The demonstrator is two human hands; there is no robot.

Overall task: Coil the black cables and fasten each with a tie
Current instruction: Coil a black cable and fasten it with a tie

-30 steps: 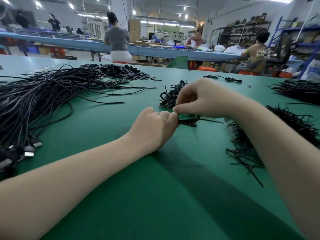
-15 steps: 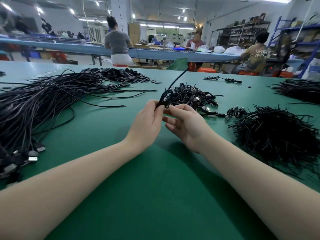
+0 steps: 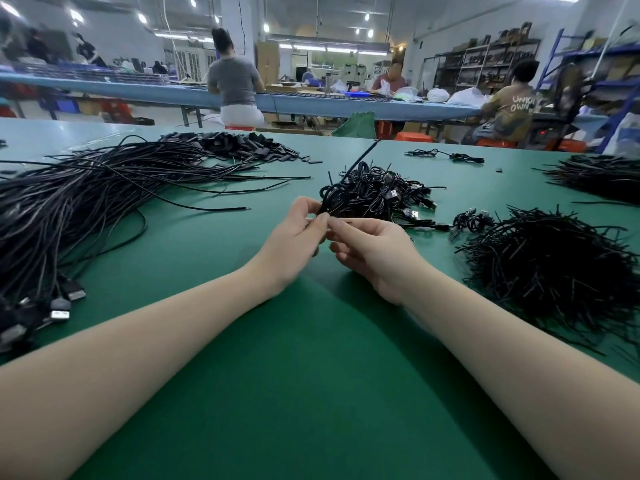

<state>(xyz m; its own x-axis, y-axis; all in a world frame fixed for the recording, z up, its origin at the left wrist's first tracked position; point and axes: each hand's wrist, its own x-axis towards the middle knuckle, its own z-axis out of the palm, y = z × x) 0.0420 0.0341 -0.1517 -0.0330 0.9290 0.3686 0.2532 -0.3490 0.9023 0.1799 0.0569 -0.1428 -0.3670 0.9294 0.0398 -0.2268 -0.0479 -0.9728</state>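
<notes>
Fastening looks like the step in hand: both hands meet above the green tabletop (image 3: pixel 311 393) over one small coiled cable (image 3: pixel 334 199). The left hand (image 3: pixel 294 237) pinches the coil at its waist between thumb and fingertips, loops standing up just beyond its knuckles. The right hand (image 3: pixel 372 251) sits touching the left at the fingertips, palm turned up, fingers curled; its thumb and forefinger seem to pinch a thin tie end, though the tie itself is too small to tell apart from the cable.

Just beyond the hands lies a heap of finished coils (image 3: pixel 384 194) with plugs showing. To the right of the right hand is a bristling pile of ties (image 3: pixel 550 268). Far out to the left of the left hand, uncoiled cables (image 3: pixel 79 206) fan across the tabletop, their connectors nearest the left forearm.

Next, I judge, the tie ends need twisting tight around the waist while the left hand keeps the loops from springing. Then the coil goes onto the heap beyond, and a fresh cable must be drawn from the left.
</notes>
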